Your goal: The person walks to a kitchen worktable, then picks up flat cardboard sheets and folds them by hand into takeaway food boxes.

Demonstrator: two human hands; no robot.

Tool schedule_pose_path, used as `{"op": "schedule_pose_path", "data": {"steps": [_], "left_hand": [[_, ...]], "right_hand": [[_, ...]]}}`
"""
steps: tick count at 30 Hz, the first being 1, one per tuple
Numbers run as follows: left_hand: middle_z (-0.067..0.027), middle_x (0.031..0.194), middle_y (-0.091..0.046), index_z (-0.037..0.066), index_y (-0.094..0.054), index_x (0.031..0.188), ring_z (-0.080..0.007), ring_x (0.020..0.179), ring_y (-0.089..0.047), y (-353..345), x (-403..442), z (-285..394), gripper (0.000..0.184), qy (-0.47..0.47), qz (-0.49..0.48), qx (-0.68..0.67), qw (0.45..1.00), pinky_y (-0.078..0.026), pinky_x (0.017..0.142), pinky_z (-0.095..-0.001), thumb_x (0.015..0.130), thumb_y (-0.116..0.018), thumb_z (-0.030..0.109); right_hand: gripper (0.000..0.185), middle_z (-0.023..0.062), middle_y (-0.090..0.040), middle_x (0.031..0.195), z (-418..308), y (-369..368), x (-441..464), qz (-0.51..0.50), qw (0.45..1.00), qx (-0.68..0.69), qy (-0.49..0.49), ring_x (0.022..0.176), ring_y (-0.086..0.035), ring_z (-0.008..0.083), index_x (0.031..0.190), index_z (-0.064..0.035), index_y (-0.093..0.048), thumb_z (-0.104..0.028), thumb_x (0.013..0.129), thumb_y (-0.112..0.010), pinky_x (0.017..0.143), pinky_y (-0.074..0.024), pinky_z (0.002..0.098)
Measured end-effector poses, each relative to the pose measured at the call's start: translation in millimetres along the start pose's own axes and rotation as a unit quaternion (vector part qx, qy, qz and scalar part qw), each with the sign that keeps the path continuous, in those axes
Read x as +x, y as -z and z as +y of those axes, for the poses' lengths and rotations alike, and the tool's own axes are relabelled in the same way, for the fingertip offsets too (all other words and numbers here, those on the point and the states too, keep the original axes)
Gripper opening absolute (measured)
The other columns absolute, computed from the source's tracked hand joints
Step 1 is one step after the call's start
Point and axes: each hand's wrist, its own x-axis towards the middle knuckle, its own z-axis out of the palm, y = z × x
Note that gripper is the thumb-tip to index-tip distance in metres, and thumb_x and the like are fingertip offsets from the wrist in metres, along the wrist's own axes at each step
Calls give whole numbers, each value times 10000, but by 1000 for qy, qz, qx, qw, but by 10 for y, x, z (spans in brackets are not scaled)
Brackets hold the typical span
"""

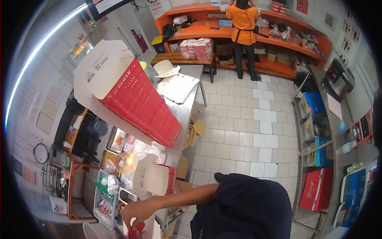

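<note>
My right hand (134,213) reaches down to the left, at the near end of the metal table, its fingers closed on a red piece of a cardboard box (137,230). Pale panels lie around that piece, partly cut off by the frame's lower edge. My left hand is out of view. Just beyond the hand stands an opened red-and-white cardboard box (157,179). Farther along the table rises a tall, leaning stack of nested red food boxes (139,105) with white flaps.
Beside my hand is a grey-blue crate (96,199) with packets. A stack of white sheets (179,87) lies at the table's far end. A person in an orange shirt (242,24) stands at an orange counter (199,28). Right, a metal shelf holds a red cooler box (316,189).
</note>
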Motion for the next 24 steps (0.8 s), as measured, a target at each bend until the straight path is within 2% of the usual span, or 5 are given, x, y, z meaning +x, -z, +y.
{"op": "schedule_pose_path", "data": {"steps": [4,8,11,15,24], "left_hand": [[-225,1160,-657,-74,-585,1228,-323,980,-668,-171,-46,-24,420,-9,56,-30,998,-570,871,-378,933,-704,200],[-224,1157,-659,-78,-583,1225,-328,979,-666,-300,-99,-57,418,7,93,-57,994,-570,869,-379,936,-700,200],[-224,1154,-659,-80,-582,1223,-331,979,-665,-440,-121,-59,416,24,113,-75,990,-571,867,-380,939,-697,200],[-223,1150,-661,-83,-581,1221,-336,979,-664,-556,-171,-80,413,44,135,-103,984,-571,865,-381,942,-692,200],[-213,1161,-643,-104,-532,1247,-296,1015,-643,-740,-62,71,427,147,224,-252,930,-549,882,-375,989,-627,221]], "right_hand": [[205,61,-715,912,192,59,-54,197,979,-21,-41,880,-666,199,832,-64,-735,-266,845,-764,793,-506,354],[438,-14,-657,881,32,-33,-89,-56,899,317,-297,779,-616,84,856,-72,-694,-479,985,-595,647,-493,273],[324,-74,-516,788,-78,-364,-31,162,789,524,-278,694,-495,45,800,-101,-584,-365,930,-719,583,-388,207],[367,-63,-476,727,250,-353,-49,411,889,162,-119,713,-444,26,727,-102,-485,-190,825,-828,623,-368,247],[271,-29,-616,894,145,-672,-41,258,874,362,-198,819,-529,54,853,-64,-628,-268,856,-805,760,-438,259]]}}
